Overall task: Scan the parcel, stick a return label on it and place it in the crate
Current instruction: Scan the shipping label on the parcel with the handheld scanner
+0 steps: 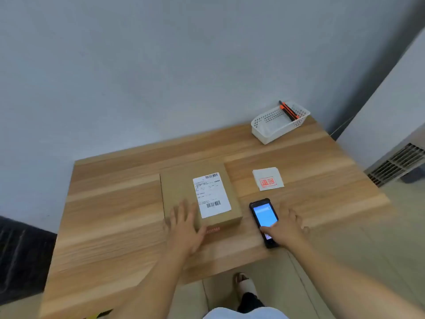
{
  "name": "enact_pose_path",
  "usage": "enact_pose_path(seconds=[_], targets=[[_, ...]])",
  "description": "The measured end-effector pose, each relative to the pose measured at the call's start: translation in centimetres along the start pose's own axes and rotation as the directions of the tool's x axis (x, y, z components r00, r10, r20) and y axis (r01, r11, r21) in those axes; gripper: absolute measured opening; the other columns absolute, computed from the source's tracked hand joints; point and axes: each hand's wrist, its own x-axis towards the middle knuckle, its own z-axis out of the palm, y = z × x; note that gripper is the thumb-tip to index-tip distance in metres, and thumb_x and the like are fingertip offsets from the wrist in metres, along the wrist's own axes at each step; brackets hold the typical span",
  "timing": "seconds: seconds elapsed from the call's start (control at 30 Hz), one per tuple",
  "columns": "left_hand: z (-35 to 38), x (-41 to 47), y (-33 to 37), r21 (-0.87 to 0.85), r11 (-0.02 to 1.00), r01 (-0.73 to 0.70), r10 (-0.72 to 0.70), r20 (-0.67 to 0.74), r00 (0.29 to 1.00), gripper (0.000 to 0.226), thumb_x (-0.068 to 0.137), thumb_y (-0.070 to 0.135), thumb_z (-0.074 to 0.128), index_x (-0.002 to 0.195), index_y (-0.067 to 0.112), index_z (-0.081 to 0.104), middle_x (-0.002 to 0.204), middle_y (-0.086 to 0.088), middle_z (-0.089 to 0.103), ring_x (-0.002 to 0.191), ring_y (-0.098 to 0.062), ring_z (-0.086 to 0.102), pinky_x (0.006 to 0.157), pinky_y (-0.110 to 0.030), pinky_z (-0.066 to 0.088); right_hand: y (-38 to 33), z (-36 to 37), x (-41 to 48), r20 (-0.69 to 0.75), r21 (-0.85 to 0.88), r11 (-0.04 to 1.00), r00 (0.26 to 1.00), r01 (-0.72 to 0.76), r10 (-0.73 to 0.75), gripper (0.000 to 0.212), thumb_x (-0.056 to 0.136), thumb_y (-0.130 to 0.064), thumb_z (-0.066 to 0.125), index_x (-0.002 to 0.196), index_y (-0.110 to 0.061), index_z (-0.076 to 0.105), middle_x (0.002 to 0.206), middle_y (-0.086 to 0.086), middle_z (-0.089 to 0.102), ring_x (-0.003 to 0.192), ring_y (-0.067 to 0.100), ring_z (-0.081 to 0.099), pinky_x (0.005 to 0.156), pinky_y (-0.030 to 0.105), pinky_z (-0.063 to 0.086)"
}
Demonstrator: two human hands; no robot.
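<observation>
A flat brown cardboard parcel (184, 187) lies in the middle of the wooden table (110, 217), with a white shipping label (211, 194) and barcodes on top. My left hand (186, 229) rests flat with spread fingers on the parcel's near left corner. To the right of the parcel lies a black handheld scanner (262, 215) with a lit blue screen. My right hand (285, 226) lies over its lower end, fingers on it. A small stack of white return labels (268, 179) with a red stamp sits behind the scanner.
A white perforated plastic basket (278, 123) stands at the table's far right corner with an orange-and-black pen-like tool (288, 110) inside. A grey wall runs behind the table. A vented unit (395, 164) stands at the right. My foot (245, 284) shows below the table's near edge.
</observation>
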Motion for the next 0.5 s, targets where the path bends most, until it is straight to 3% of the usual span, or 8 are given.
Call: enact_pose_path(seconds=[0.1, 0.23, 0.4, 0.5], targets=[[1.0, 0.2, -0.3, 0.065, 0.997, 0.031, -0.034, 0.038, 0.999, 0.075, 0.090, 0.065, 0.031, 0.155, 0.040, 0.002, 0.167, 0.002, -0.012, 0.152, -0.031, -0.011, 0.121, -0.053, 0.000, -0.2, 0.8, 1.5, 0.053, 0.081, 0.996, 0.998, -0.049, 0.045, 0.110, 0.063, -0.057, 0.074, 0.151, -0.022, 0.019, 0.147, 0.011, 0.039, 0.136, 0.034, 0.034, 0.102, 0.050, 0.034], [1.9, 0.0, -0.5, 0.121, 0.992, 0.038, -0.041, 0.030, 0.999, 0.090, 0.073, 0.072, 0.008, 0.156, 0.038, -0.001, 0.167, -0.001, -0.012, 0.152, -0.032, -0.011, 0.121, -0.049, -0.002, -1.1, 1.8, 3.3, 0.095, 0.024, 0.999, 0.995, -0.039, 0.036, 0.110, 0.067, -0.059, 0.073, 0.151, -0.016, 0.018, 0.147, 0.012, 0.036, 0.135, 0.033, 0.035, 0.101, 0.050, 0.039], [2.2, 0.1, -0.6, 0.124, 0.991, 0.051, -0.054, 0.019, 0.998, 0.077, 0.090, 0.065, 0.032, 0.155, 0.040, -0.002, 0.167, 0.000, -0.012, 0.152, -0.030, -0.011, 0.121, -0.047, -0.002, -1.5, 3.1, 4.2, 0.122, -0.050, 0.998, 0.992, -0.025, 0.031, 0.106, 0.072, -0.050, 0.071, 0.153, -0.014, 0.011, 0.150, 0.012, 0.033, 0.133, 0.032, 0.036, 0.097, 0.047, 0.043], [2.1, 0.1, -0.6, 0.139, 0.988, 0.064, -0.069, 0.032, 0.997, 0.081, 0.083, 0.070, 0.023, 0.154, 0.042, -0.004, 0.166, 0.003, -0.014, 0.152, -0.028, -0.012, 0.122, -0.047, -0.002, -1.4, 3.4, 4.6, 0.108, -0.083, 0.997, 0.994, -0.010, 0.019, 0.104, 0.074, -0.044, 0.070, 0.153, -0.012, 0.010, 0.148, 0.013, 0.034, 0.131, 0.032, 0.037, 0.093, 0.044, 0.045]])
